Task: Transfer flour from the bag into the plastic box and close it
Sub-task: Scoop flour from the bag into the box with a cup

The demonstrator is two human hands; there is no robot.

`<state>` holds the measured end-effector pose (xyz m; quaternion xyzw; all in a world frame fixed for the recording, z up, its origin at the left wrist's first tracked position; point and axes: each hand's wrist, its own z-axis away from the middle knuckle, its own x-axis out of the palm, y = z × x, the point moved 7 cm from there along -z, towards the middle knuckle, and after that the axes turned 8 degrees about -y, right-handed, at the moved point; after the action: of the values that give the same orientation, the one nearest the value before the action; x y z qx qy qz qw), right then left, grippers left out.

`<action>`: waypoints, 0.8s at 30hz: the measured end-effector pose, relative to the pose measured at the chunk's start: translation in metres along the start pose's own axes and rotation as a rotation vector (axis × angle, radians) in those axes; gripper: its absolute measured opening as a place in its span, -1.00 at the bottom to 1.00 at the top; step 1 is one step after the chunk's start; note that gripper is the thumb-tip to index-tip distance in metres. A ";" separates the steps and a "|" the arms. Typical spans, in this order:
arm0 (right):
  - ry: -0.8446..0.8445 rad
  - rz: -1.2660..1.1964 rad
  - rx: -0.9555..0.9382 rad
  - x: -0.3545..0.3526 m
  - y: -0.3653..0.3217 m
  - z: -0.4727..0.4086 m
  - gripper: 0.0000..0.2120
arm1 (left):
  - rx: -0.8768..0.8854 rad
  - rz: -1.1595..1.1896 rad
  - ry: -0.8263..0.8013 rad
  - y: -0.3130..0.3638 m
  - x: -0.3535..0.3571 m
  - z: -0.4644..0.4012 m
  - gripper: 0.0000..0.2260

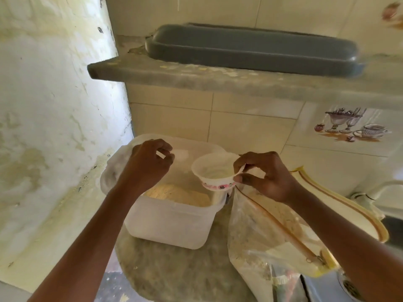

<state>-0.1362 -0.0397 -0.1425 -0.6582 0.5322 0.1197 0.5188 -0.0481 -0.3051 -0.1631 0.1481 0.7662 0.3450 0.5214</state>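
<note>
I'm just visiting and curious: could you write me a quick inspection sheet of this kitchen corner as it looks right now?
Surface: stone counter, dusty with flour.
Job's things: plastic box, open, partly filled with flour; clear flour bag beside it, open; small white bowl held over the box, floury inside.
Clutter: a cream dish with a brown rim behind the bag.
Grips: right hand pinches the bowl's rim; left hand is above the box's far side, fingers curled, what they hold cannot be told.
Cables: nothing seen.
Surroundings: grey tray on a stone shelf, tiled wall, a drain at lower right.
</note>
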 end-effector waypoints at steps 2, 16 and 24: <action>-0.006 -0.179 0.063 -0.017 0.008 0.019 -0.88 | 0.087 0.023 -0.012 0.025 0.014 0.000 -0.92; -0.234 0.141 0.164 -0.080 0.042 0.114 -0.85 | 0.367 -0.144 -0.434 0.129 0.153 0.004 -0.82; -0.678 0.678 0.536 -0.009 0.092 0.108 -0.70 | 0.378 -0.123 -0.441 0.128 0.159 0.005 -0.50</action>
<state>-0.1735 0.0627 -0.2337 -0.2193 0.5293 0.3458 0.7431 -0.1262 -0.1182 -0.1879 0.2671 0.6927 0.1234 0.6585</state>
